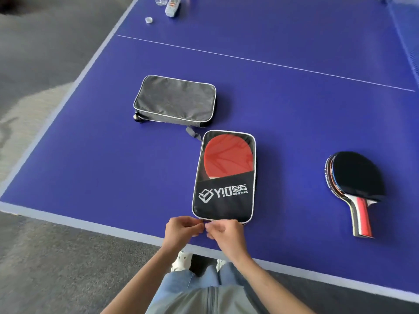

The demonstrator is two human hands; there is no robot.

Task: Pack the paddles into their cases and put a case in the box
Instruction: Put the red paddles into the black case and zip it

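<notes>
Carpet (45,257) in grey runs along the left and near sides, and the blue table (102,177) meets it at a pale border that slants from the far left down to the near edge. A wide bare stretch of blue lies at the near left corner. Far off by the left edge stand a small clear cap (148,20) and a plastic bottle (172,6) lying near it.

Next comes the grey case (175,99), flat and closed, its strap (193,133) trailing toward the near side. Just beside that strap sits the black case (224,176) with a clear window, a red paddle (227,158) showing inside (handle hidden under the printed panel). Its near end lies close to the table's edge.

Both forearms reach up from the bottom, converging at that near end. The left hand (182,230) has its fingers curled in, tips pinching at the case's lower left corner; the right hand (223,233) is curled likewise, thumb and forefinger pinched right against the left's. What exactly they pinch is too small to tell, though it sits at the zipper seam of the black case.

Open blue separates the black case from a stack of paddles (356,177) well to the right, black rubber up, handles pointing at the near edge. Beyond them the white centre line (294,69) crosses the table.
</notes>
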